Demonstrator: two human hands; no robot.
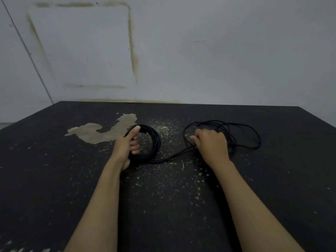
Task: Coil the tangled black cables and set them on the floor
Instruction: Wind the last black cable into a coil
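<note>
The left hand [127, 148] grips a neat round coil of black cable [154, 142], with the thumb lying over the top of the ring and the fingers curled through its middle. This coil stands on the dark floor [54, 170], just to the right of the pale worn patch [101, 130]. From the bottom of the coil, strands of cable [174, 155] run to the right, into the right hand [211, 144]. The right hand is closed, knuckles up, and it holds these strands. Behind and to the right of the coil, the loose tangled cables [241, 135] lie in wide loops on the floor, partly under the right hand.
</note>
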